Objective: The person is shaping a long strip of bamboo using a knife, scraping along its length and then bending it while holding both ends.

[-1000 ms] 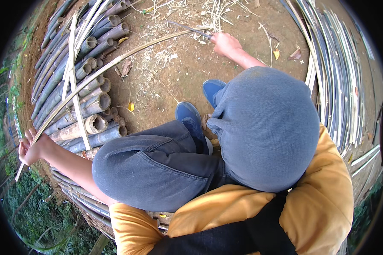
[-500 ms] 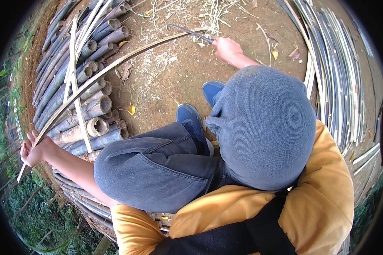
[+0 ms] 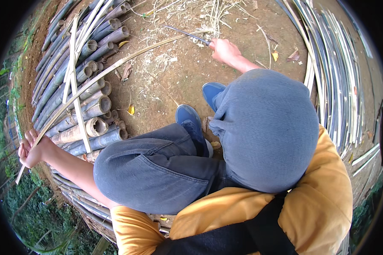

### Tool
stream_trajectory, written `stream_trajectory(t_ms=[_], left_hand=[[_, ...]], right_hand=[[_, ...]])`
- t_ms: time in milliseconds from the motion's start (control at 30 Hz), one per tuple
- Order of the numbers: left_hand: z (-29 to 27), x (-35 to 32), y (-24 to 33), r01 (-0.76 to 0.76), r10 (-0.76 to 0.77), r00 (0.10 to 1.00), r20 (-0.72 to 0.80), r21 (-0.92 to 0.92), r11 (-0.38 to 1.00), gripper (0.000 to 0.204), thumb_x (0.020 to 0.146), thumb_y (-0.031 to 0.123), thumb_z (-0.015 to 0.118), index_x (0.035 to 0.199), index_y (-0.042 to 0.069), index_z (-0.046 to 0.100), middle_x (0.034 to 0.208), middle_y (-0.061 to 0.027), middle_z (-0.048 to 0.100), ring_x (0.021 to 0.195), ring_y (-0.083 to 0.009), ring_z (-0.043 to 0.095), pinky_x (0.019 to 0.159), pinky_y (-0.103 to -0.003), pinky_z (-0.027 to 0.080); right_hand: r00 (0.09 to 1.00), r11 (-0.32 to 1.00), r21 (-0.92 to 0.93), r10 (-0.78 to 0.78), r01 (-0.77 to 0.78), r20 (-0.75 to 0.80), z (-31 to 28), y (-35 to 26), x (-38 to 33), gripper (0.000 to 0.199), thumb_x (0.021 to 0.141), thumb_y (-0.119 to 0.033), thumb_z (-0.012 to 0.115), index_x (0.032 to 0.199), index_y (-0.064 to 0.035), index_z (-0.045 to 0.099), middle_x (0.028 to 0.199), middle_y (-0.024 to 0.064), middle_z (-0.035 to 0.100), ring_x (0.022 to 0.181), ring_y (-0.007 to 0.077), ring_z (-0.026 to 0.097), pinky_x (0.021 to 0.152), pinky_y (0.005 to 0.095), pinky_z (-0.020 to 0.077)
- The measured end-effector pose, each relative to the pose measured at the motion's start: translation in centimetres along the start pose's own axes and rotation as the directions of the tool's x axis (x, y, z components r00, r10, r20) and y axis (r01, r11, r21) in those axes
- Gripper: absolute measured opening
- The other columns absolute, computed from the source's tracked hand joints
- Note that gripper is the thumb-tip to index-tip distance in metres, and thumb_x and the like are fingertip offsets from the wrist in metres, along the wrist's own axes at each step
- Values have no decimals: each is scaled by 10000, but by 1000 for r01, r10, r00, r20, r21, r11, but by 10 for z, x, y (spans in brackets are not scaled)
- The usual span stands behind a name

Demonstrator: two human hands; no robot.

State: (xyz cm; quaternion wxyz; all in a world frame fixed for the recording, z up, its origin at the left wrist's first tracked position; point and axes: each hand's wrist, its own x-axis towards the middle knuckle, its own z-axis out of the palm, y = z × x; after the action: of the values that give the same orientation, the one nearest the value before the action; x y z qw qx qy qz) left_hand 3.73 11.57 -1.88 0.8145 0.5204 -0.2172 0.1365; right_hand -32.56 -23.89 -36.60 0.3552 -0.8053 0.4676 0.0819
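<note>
A long, pale bamboo strip arcs from the far left up to the top middle. My left hand is closed round its near end, which pokes out below the fist. At the strip's far end, my right hand grips the dark handle of a knife. The knife's thin, slightly curved blade points left and crosses the strip close to its tip; I cannot tell whether the edge touches it. My arms reach out past both bent knees.
Cut bamboo poles are stacked at the left, with two crossed pale strips on top. Curly shavings litter the soil ahead. A long bundle of split strips lies at the right. My blue shoes rest on the ground.
The bamboo strip has rolled a little, showing more of its pale face instead of its dark edge. My right hand and the knife have shifted slightly left.
</note>
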Motion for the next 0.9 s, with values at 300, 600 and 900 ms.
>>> stream_trajectory(t_ms=[300, 600, 900], left_hand=[[-11, 11, -5, -21, 24, 998, 53, -40, 999, 238, 669, 197, 476, 543, 166, 277, 499, 3, 285, 389, -148, 255, 384, -298, 212], [-6, 7, -8, -28, 28, 999, -27, 7, 1000, 257, 662, 193, 457, 543, 175, 230, 503, -3, 244, 412, -147, 207, 424, -315, 174], [-6, 3, -4, -11, 11, 1000, -2, -48, 999, 265, 661, 189, 460, 536, 178, 226, 492, 1, 236, 407, -151, 209, 417, -318, 183]], right_hand=[[999, 999, -28, 44, -43, 32, -10, -1, -6, 224, 1004, -208, 507, 1180, -140, 630, 959, 127, 660, 854, 269, 655, 755, 415, 536], [995, 993, 82, 75, -81, 70, -1, -8, 1, 212, 982, -155, 505, 1169, -123, 601, 935, 112, 655, 781, 245, 657, 646, 413, 522], [1000, 994, -103, 27, -26, 8, -9, -3, 1, 260, 966, -123, 523, 1214, -149, 599, 1012, 116, 686, 926, 282, 690, 817, 442, 554]])
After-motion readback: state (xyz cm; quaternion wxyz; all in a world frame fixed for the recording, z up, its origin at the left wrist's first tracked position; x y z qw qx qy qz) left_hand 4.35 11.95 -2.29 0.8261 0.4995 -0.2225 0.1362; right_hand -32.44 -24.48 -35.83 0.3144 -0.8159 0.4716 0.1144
